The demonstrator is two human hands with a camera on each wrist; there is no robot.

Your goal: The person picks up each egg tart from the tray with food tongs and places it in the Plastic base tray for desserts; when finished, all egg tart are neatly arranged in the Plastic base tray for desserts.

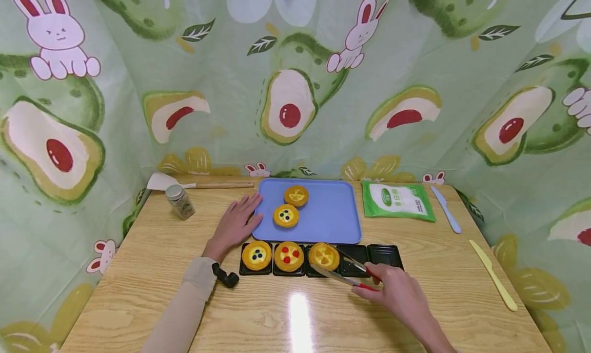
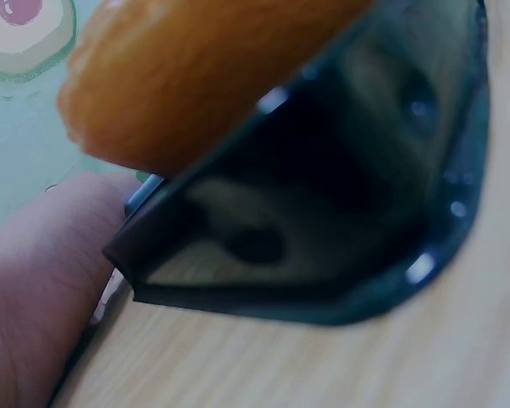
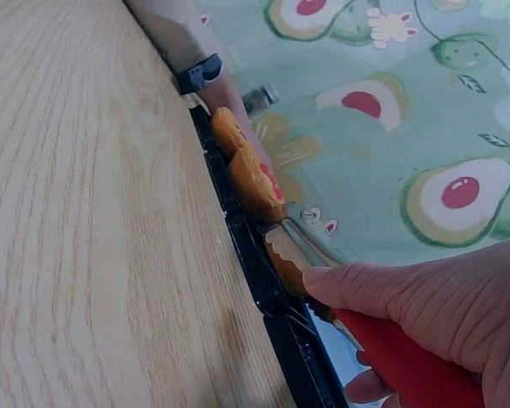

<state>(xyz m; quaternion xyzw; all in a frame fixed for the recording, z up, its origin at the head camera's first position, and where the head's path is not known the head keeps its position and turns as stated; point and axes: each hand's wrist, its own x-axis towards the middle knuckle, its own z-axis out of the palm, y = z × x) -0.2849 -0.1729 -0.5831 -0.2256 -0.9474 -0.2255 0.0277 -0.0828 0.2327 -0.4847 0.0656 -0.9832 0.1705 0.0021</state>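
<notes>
My right hand (image 1: pixel 393 287) grips metal tongs (image 1: pixel 343 272) by their red handles (image 3: pixel 408 367). The tong tips sit around a yellow-topped tart (image 1: pixel 323 255) in the third of a row of small black trays (image 1: pixel 386 255). The two left black trays hold a blueberry tart (image 1: pixel 256 255) and a red-topped tart (image 1: pixel 289 256); the two right ones are empty. My left hand (image 1: pixel 236 223) lies flat on the table, fingers straight, touching the left edge of the blue tray (image 1: pixel 332 217). That tray holds two more tarts (image 1: pixel 296 195) (image 1: pixel 286 215). In the left wrist view, a black tray (image 2: pixel 323 246) and tart (image 2: pixel 204 76) fill the frame.
A spice jar (image 1: pixel 180 201) and a wooden-handled spatula (image 1: pixel 184 183) lie at the back left. A green and white packet (image 1: pixel 398 200), a blue knife (image 1: pixel 446 209) and a yellow knife (image 1: pixel 493 275) lie to the right. Printed cloth walls the table on three sides.
</notes>
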